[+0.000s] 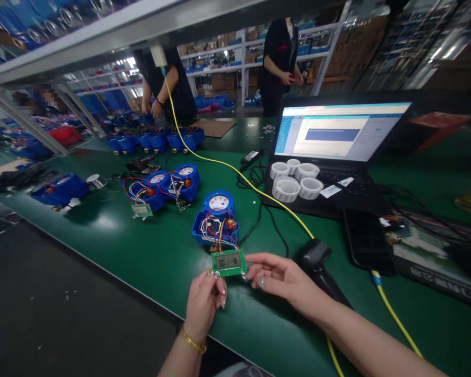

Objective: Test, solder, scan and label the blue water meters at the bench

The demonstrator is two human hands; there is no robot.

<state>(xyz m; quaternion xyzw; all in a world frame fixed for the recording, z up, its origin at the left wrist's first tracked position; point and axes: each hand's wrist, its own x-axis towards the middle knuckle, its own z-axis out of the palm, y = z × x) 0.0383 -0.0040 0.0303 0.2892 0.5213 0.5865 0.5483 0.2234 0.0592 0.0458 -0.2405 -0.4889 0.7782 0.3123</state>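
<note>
1. A green LCD circuit board (pixel 227 263) is held up at the near side of the blue water meter (pixel 215 220), its display lit with dark, inverted characters; this board is taken as the clock's centre.
2. At 7 o'clock, the board's lower-left corner is pinched between thumb and fingers of the left hand (pixel 204 301).
3. At 4 o'clock, the right hand (pixel 280 280) is placed at the board's right edge, fingers partly curled; whether the edge is gripped cannot be told.
4. Toward 12 o'clock, the board is joined by coloured wires to the open meter, which is set on the green surface (pixel 172 251).
5. Between 10 and 11 o'clock, two more wired meters (pixel 188 183) are seen; the solder spool (pixel 96 181) is placed at 10.
6. At 3 o'clock, a black barcode scanner (pixel 314 254) is laid, with a smartphone (pixel 367 243) farther out.
7. At 1 o'clock, label rolls (pixel 286 189) are rested on the open laptop (pixel 337 131).
8. At 11 o'clock, a row of blue meters (pixel 153 140) is lined up before a co-worker (pixel 176 86).
</note>
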